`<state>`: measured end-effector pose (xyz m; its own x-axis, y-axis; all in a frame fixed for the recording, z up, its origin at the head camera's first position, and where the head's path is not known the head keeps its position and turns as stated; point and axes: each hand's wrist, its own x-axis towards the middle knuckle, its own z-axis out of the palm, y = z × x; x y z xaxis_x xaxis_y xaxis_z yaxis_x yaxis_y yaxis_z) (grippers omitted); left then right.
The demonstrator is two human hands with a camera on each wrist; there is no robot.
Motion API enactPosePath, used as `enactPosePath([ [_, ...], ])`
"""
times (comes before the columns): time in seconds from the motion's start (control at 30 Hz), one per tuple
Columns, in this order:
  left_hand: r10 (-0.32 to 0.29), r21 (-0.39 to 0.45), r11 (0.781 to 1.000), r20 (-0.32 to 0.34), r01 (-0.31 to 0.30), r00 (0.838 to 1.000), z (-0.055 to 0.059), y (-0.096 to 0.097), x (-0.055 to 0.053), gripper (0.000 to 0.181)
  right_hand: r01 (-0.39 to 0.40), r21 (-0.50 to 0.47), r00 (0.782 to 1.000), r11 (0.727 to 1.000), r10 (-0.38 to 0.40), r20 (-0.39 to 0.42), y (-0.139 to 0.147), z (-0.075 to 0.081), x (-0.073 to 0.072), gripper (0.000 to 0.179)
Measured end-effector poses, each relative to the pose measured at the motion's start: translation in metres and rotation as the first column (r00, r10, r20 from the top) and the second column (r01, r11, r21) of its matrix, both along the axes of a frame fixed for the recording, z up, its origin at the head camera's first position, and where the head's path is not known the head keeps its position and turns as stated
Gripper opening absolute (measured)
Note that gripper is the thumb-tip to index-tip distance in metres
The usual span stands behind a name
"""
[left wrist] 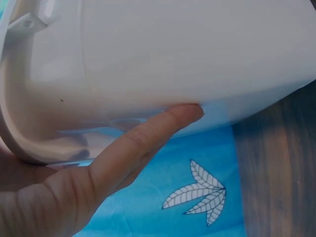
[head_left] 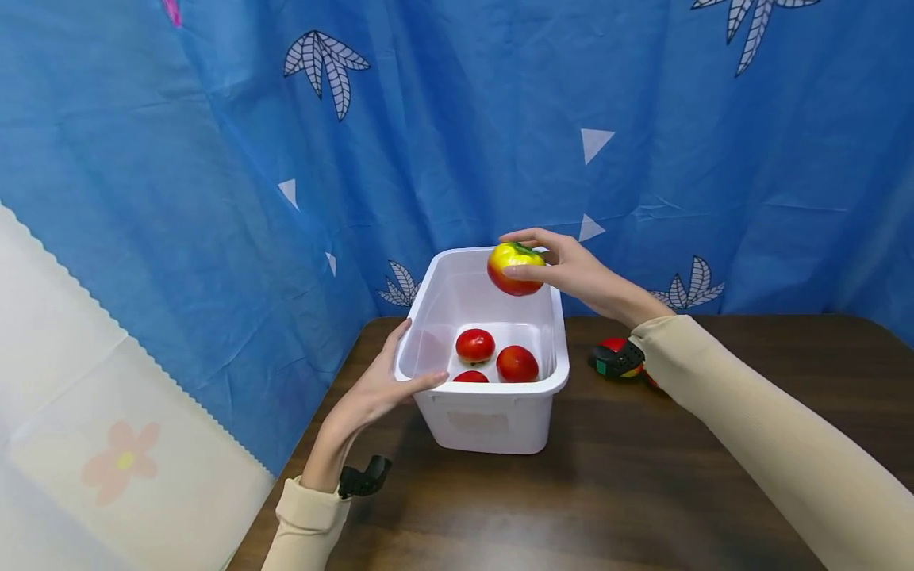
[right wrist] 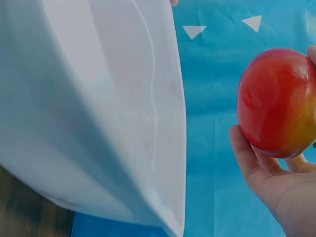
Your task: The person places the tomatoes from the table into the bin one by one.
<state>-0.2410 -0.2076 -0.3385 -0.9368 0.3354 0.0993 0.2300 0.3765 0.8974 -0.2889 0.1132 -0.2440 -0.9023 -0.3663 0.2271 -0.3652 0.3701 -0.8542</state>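
My right hand (head_left: 564,266) holds a shiny red-and-yellow fruit (head_left: 516,270) with a green stem end above the far right part of a white plastic bin (head_left: 478,420). In the right wrist view, its fingers curve under the red side of the fruit (right wrist: 276,103). At the bin's near left corner, my left hand (head_left: 378,385) grips the rim, thumb over the front edge. The left wrist view shows a finger (left wrist: 143,138) along the bin's outer wall (left wrist: 173,54). Inside the bin lie red tomatoes (head_left: 474,346), one partly hidden by the front rim.
Beyond my right wrist, red and green items (head_left: 614,357) lie on the dark wooden table (head_left: 643,476), partly covered by the sleeve and wrist camera. A blue patterned curtain (head_left: 464,143) hangs behind the bin. Pale floral cloth (head_left: 143,396) hangs at the left.
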Motion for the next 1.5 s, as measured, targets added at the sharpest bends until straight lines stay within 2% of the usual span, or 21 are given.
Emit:
enactPosePath([
  [0.17, 0.02, -0.01, 1.0, 0.007, -0.02, 1.0, 0.001, 0.0, 0.0, 0.107, -0.033, 0.001, 0.999, 0.999, 0.033, -0.003, -0.015, 0.0, -0.008, 0.059],
  [0.37, 0.015, -0.016, 1.0, 0.019, -0.014, 1.0, -0.001, 0.002, 0.0, 0.106, -0.046, -0.002, 0.999, 0.999, 0.046, 0.007, -0.03, -0.003, -0.016, 0.059],
  [0.63, 0.001, -0.006, 1.0, -0.01, -0.001, 1.0, -0.001, 0.001, -0.001, 0.103, -0.046, -0.013, 0.999, 0.999, 0.046, 0.016, -0.047, -0.007, -0.021, 0.061],
  [1.2, -0.001, -0.013, 1.0, 0.005, 0.001, 1.0, 0.0, 0.004, -0.003, 0.104, -0.021, -0.001, 0.999, 1.0, 0.021, 0.038, -0.046, -0.015, -0.024, 0.062],
  [1.5, 0.024, -0.035, 0.999, 0.009, -0.024, 1.0, 0.001, 0.002, -0.001, 0.107, -0.051, -0.015, 0.998, 0.999, 0.052, 0.02, -0.043, -0.017, -0.025, 0.06],
])
